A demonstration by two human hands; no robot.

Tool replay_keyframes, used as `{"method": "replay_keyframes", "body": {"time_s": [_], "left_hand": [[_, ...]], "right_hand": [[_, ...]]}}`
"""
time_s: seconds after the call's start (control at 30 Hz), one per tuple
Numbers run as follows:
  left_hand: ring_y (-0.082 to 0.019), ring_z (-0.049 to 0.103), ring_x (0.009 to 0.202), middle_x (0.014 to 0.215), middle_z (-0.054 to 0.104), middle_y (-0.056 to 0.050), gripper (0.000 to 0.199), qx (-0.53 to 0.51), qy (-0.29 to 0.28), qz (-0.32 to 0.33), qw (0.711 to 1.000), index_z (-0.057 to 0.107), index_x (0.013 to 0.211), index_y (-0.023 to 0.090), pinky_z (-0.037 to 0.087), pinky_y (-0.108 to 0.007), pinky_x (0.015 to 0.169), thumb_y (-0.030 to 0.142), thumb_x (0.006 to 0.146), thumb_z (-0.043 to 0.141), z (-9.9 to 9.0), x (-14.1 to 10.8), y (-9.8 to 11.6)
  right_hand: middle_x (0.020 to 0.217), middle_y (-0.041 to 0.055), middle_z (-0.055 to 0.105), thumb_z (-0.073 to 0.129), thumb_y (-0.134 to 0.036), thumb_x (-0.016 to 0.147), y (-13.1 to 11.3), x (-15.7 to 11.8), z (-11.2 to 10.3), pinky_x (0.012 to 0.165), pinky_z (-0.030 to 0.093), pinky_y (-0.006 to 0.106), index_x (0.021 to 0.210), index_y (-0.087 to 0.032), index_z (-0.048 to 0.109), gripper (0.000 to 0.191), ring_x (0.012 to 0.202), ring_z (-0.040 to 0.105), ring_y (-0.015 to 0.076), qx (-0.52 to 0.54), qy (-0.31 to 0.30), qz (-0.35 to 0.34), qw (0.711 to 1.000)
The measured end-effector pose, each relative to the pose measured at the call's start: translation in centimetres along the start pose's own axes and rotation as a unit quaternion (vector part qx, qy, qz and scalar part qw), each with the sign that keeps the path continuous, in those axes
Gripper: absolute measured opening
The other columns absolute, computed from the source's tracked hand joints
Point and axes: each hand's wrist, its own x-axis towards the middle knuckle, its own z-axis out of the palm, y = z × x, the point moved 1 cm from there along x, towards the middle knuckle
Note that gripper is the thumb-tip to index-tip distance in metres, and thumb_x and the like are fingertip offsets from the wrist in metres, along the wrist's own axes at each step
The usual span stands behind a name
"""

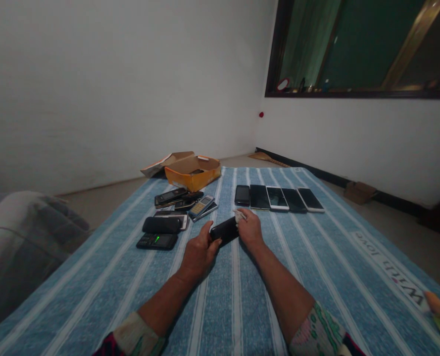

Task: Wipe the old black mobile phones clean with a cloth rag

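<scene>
Both my hands hold a black mobile phone (224,231) between them, above the blue striped sheet (220,291). My left hand (201,252) grips its lower end, and my right hand (250,228) holds its upper end. A small white cloth (239,215) shows under my right fingertips. Just beyond my right hand lies a row of several smartphones (277,198), screens up. To the left of my left hand are several older phones, including a silver keypad phone (201,206) and a black keypad phone (156,241).
An open orange-and-cardboard box (192,170) stands at the sheet's far end. A grey blanket (19,237) lies to the left. The sheet's far corner nears the walls, and a small cardboard piece (359,193) sits on the floor at right.
</scene>
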Motion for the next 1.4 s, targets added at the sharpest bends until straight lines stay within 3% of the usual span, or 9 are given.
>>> {"method": "replay_keyframes", "body": {"time_s": [0.13,0.23,0.37,0.5,0.7,0.87,1.1,1.27,1.4], "left_hand": [[-0.024,0.069,0.064,0.073,0.071,-0.005,0.052,0.002,0.006,-0.002,1.000,0.051,0.129,0.011,0.053,-0.032,0.063,0.037,0.084,0.051,0.1,-0.1,-0.1],[-0.024,0.070,0.066,0.073,0.071,-0.005,0.053,-0.003,0.004,-0.006,1.000,0.050,0.129,0.010,0.053,-0.032,0.064,0.040,0.085,0.051,0.0,0.0,0.0],[-0.025,0.071,0.074,0.084,0.073,-0.008,0.050,-0.005,-0.016,-0.005,1.000,0.051,0.128,0.012,0.054,-0.033,0.069,0.040,0.087,0.048,-0.1,0.0,0.3],[-0.025,0.071,0.090,0.102,0.073,-0.009,0.043,-0.024,-0.035,0.019,0.999,0.051,0.128,0.018,0.054,-0.034,0.078,0.035,0.090,0.045,0.0,0.0,0.5],[-0.023,0.070,0.085,0.097,0.073,-0.007,0.034,0.002,-0.030,0.022,0.999,0.056,0.121,0.022,0.052,-0.032,0.076,0.033,0.091,0.045,-0.5,0.1,0.6],[-0.019,0.062,0.069,0.073,0.064,-0.002,0.014,0.049,-0.005,0.040,0.998,0.062,0.087,0.022,0.047,-0.027,0.064,0.028,0.086,0.050,-1.6,0.2,0.8],[-0.018,0.059,0.073,0.076,0.061,-0.003,0.008,-0.054,0.034,0.079,0.995,0.056,0.077,0.019,0.047,-0.027,0.067,0.021,0.080,0.049,-2.2,0.4,0.2],[-0.016,0.055,0.064,0.067,0.056,-0.001,0.014,-0.068,0.051,0.077,0.993,0.052,0.069,0.019,0.044,-0.025,0.060,0.021,0.081,0.047,-2.3,0.4,0.4],[-0.015,0.055,0.063,0.066,0.056,0.000,0.016,-0.046,0.073,0.088,0.992,0.054,0.069,0.019,0.044,-0.025,0.061,0.023,0.083,0.048,-2.2,0.8,0.9]], "right_hand": [[0.088,0.0051,0.069,0.041,-0.007,0.068,-1.4,0.0,-0.8,0.079,0.049,0.030,0.093,-0.018,0.071,0.040,0.083,0.064,0.0195,0.024,0.015,-0.020,0.999],[0.091,0.0069,0.064,0.039,-0.003,0.069,-3.4,-0.2,-1.3,0.081,0.048,0.030,0.095,-0.018,0.069,0.042,0.087,0.061,0.0191,0.010,0.032,-0.113,0.993],[0.087,0.0075,0.058,0.039,-0.002,0.073,-5.9,-0.7,-1.7,0.079,0.044,0.031,0.097,-0.017,0.065,0.039,0.087,0.054,0.0210,-0.098,0.030,-0.250,0.963],[0.080,0.0068,0.054,0.042,-0.006,0.079,-7.2,-1.2,-1.8,0.073,0.040,0.033,0.091,-0.017,0.064,0.027,0.081,0.046,0.0225,-0.196,0.025,-0.315,0.928],[0.076,0.0063,0.050,0.043,-0.010,0.086,-7.6,-1.7,-1.7,0.068,0.034,0.033,0.083,-0.018,0.062,0.021,0.076,0.041,0.0223,-0.238,0.016,-0.331,0.913],[0.074,0.0054,0.050,0.043,-0.015,0.090,-8.3,-2.6,-1.0,0.065,0.031,0.034,0.078,-0.019,0.060,0.021,0.073,0.039,0.0219,-0.229,-0.011,-0.356,0.906],[0.074,0.0057,0.052,0.040,-0.019,0.092,-9.3,-3.3,-0.5,0.067,0.034,0.035,0.081,-0.018,0.062,0.024,0.074,0.042,0.0221,-0.183,-0.044,-0.403,0.896],[0.079,0.0068,0.056,0.040,-0.016,0.089,-9.0,-3.0,-0.5,0.073,0.039,0.034,0.083,-0.018,0.063,0.024,0.078,0.046,0.0219,-0.145,-0.061,-0.398,0.904],[0.085,0.0072,0.059,0.040,-0.006,0.078,-8.1,-2.3,-0.5,0.079,0.043,0.034,0.090,-0.019,0.065,0.030,0.086,0.051,0.0216,-0.096,-0.063,-0.331,0.936]]}}
